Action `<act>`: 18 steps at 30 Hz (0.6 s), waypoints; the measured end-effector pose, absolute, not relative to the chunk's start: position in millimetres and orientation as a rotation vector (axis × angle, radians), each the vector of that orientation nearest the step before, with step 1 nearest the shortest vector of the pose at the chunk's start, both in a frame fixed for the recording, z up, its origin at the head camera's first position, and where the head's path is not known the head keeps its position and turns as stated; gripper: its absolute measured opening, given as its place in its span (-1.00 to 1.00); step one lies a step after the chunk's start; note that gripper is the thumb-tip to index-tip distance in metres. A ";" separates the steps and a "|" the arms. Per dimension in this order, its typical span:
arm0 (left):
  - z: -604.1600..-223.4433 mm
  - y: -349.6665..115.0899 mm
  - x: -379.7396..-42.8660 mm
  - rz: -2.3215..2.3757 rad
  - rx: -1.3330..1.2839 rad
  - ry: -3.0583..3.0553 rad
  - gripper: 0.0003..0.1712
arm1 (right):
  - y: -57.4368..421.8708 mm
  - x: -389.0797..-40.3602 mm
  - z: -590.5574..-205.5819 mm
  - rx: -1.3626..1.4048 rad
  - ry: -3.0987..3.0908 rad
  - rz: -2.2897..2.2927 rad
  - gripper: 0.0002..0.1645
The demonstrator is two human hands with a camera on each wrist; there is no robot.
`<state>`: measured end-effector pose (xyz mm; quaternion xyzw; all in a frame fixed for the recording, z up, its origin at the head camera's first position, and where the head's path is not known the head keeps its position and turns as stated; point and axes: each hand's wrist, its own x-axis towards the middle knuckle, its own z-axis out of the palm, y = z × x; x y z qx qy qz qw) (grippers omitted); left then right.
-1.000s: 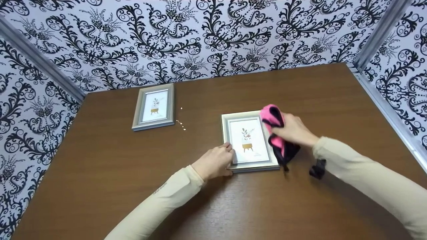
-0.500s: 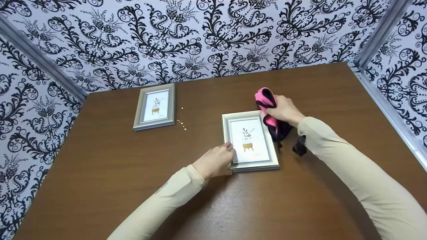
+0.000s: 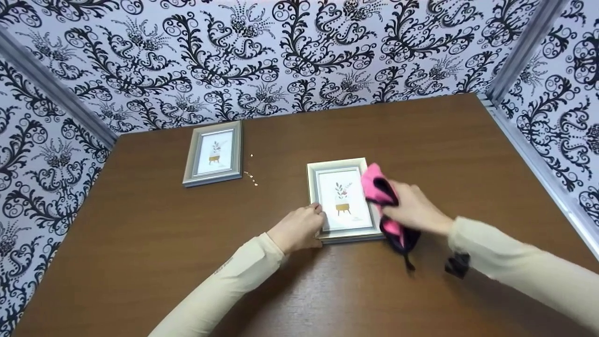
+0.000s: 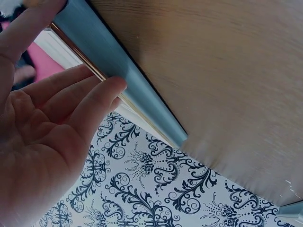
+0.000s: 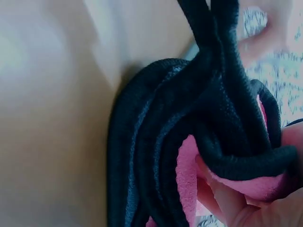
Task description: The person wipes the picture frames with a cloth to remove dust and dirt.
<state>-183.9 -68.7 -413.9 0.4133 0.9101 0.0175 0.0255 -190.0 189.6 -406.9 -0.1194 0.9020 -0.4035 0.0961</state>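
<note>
A picture frame (image 3: pixel 344 232) with a potted-plant print lies flat on the brown table. My left hand (image 3: pixel 298 228) grips its left edge near the front corner. In the left wrist view, fingertips (image 4: pixel 116 85) lie over the frame's blue-grey side (image 4: pixel 137 90). On the frame's right border is a folded pink cloth (image 3: pixel 374 186) with black edging, gripped in my right hand (image 3: pixel 414 208). The right wrist view shows the cloth's black trim (image 5: pixel 142 123) and loop up close, with fingers tucked into the pink folds; part of this hand is hidden by the cloth.
A second, similar picture frame (image 3: pixel 188 168) lies at the back left. Small pale specks (image 3: pixel 251 178) are scattered on the table (image 3: pixel 262 140) to its right. Patterned walls (image 3: pixel 262 51) enclose the back and sides.
My right hand first went toward the back with the cloth, then came forward along the frame's right border. The left hand stays at the left edge. The view has shifted slightly.
</note>
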 end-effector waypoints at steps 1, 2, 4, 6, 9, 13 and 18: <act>-414.5 -69.0 -184.0 0.055 1.276 2.816 -0.60 | 190.5 -183.2 -407.5 -0.391 2.686 -1.179 -0.46; -415.2 -69.2 -184.3 0.055 1.276 2.818 -0.60 | 191.6 -177.2 -407.8 -0.433 2.695 -1.163 -0.48; -415.7 -69.2 -184.7 0.057 1.280 2.822 -0.60 | 194.7 -167.9 -408.2 -0.554 2.743 -1.090 -0.58; -416.1 -68.6 -185.4 0.055 1.282 2.824 -0.59 | 199.0 -162.3 -408.2 -0.741 2.823 -0.961 -0.61; -416.0 -68.1 -186.1 0.050 1.283 2.825 -0.59 | 207.7 -158.7 -407.2 -1.088 2.894 -0.716 -0.57; -416.1 -67.9 -185.8 0.040 1.269 2.815 -0.62 | 217.1 -160.6 -408.6 -1.540 2.801 -0.498 -0.33; -415.8 -66.9 -184.2 0.032 1.257 2.816 -0.63 | 218.2 -175.5 -410.5 -1.769 2.660 -0.376 -0.36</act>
